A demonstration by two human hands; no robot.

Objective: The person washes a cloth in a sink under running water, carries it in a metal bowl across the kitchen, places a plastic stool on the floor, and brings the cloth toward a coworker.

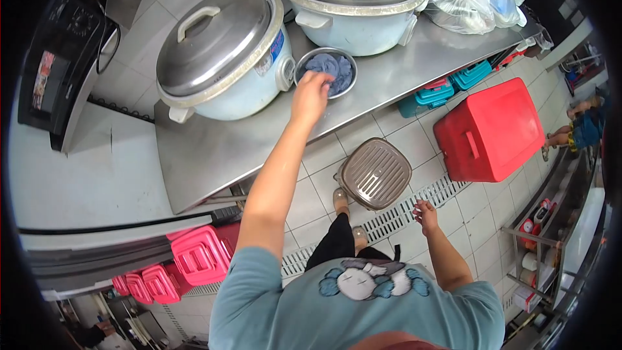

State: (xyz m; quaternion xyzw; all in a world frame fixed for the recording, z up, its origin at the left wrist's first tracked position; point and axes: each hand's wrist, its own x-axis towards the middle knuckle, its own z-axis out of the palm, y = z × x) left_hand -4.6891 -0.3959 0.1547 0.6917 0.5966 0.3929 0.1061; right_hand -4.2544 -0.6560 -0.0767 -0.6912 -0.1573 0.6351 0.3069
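Note:
My left hand point(311, 96) reaches over the rim of a round metal bowl point(350, 58) on the steel counter. Its fingers are pinched on a crumpled grey-blue cloth point(340, 72) inside the bowl; the fingertips are partly hidden. My right hand point(426, 216) hangs low at my side, fingers loosely curled and apart, with nothing in it. Close to it on the floor stands a brown stool point(376, 172) with a ribbed top. Beside the bowl are two large pale-blue rice cookers, one point(223, 97) to its left and the other point(356, 29) behind it, both with metal lids on.
Plastic bags point(463, 3) lie at the counter's point(214, 155) far right. A red bin point(495, 133) stands on the tiled floor, near teal containers point(434, 96) under the counter. Pink containers point(201, 254) are at lower left. Metal shelves point(544, 243) line the right, and another person's legs point(562, 135) show there.

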